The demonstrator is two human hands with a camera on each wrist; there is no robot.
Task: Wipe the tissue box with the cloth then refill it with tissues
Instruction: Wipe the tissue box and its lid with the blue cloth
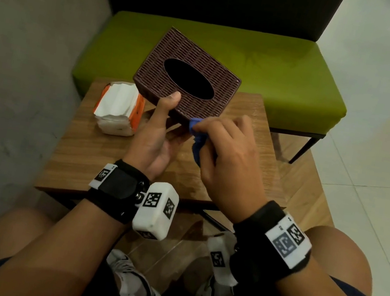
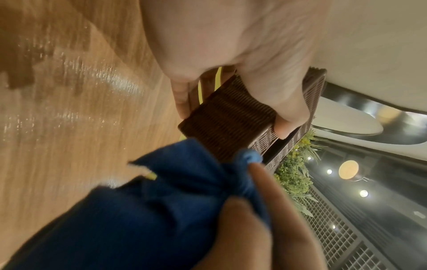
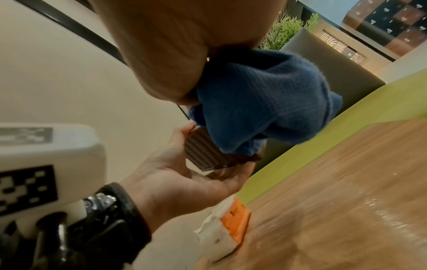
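Note:
A dark brown woven tissue box with an empty oval slot is lifted and tilted above the wooden table. My left hand grips its near corner, thumb on top and fingers underneath, as the left wrist view shows on the box. My right hand holds a bunched blue cloth pressed against the box's near side wall. In the right wrist view the cloth covers most of the box. An opened orange and white pack of tissues lies on the table to the left.
A green cushioned bench with a dark backrest stands just behind the table. A grey wall runs along the left. My knees and shoes are below the table's near edge. White tiled floor lies to the right.

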